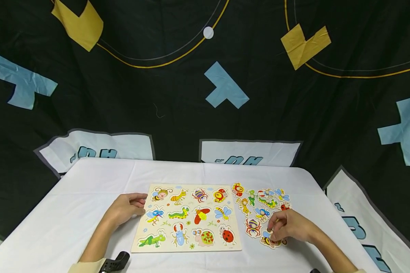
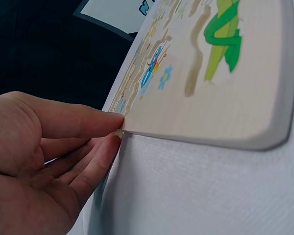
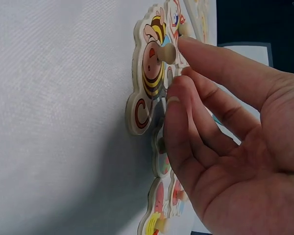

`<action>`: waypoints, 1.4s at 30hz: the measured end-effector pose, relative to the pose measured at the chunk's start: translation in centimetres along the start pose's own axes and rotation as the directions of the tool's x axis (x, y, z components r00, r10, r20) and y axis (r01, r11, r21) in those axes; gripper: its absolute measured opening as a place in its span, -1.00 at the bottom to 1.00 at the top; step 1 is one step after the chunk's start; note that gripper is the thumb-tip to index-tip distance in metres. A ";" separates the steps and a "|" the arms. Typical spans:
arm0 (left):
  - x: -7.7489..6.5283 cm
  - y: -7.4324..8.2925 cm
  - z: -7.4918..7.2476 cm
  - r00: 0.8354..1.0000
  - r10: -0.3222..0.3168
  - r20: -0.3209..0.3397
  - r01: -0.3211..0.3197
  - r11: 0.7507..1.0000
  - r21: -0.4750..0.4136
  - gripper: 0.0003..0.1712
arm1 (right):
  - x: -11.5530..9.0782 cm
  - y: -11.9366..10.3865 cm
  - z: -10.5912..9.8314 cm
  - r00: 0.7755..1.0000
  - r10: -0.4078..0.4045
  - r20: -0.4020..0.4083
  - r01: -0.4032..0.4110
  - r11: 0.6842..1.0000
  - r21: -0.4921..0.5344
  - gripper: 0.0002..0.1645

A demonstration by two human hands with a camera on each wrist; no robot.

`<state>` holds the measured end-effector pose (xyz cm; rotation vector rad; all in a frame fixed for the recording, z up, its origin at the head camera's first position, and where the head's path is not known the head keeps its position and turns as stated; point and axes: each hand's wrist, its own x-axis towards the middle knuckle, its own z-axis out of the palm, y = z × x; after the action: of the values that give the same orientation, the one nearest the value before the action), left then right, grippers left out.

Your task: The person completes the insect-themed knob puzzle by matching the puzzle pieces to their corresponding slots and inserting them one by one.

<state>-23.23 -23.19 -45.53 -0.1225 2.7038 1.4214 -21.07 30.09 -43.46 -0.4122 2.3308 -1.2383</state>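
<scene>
A wooden puzzle board [image 1: 188, 223] printed with insects lies flat on the table. At its left edge my left hand [image 1: 124, 208] touches the wood with thumb and fingertips; the left wrist view shows those tips close together there. Right of the board is a cluster of loose insect pieces with small knobs. Over the nearest of them, a bee piece [image 3: 152, 68], hovers my right hand [image 3: 235, 127]. Thumb and fingertips stand on either side of its wooden knob [image 3: 167, 54], with a gap visible. In the head view this hand partly covers the bee piece [image 1: 266, 239].
Around the bee piece lie a spider piece [image 1: 253, 227], a caterpillar piece [image 1: 268, 202] and several others, close together. A white cloth covers the table [image 1: 99, 178]. Behind it hangs a black curtain [image 1: 177, 125] with blue and yellow shapes.
</scene>
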 end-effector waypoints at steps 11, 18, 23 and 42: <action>-0.2 -0.2 0.0 1.000 0.006 0.002 -0.006 1.000 -0.019 -0.31 | 0.0 0.2 0.5 0.999 0.027 0.035 -0.029 0.998 0.047 -0.70; -0.2 -0.3 0.0 1.000 0.011 0.002 -0.011 0.999 -0.031 -0.32 | 0.1 0.3 0.7 0.999 0.032 0.032 -0.032 0.999 0.020 -0.70; -0.2 -0.2 -0.1 1.000 0.008 0.002 -0.008 0.999 -0.033 -0.31 | 0.2 0.1 0.7 0.999 0.044 0.030 -0.044 0.999 0.008 -0.72; -0.2 -0.3 -0.1 1.000 -0.006 0.004 0.006 0.999 -0.034 -0.31 | 0.4 -1.1 0.1 0.997 0.062 0.041 -0.060 0.997 -0.052 -0.77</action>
<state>-23.02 -23.41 -45.73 -0.1303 2.6745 1.4652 -21.34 29.25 -42.69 -0.3771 2.3250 -1.1334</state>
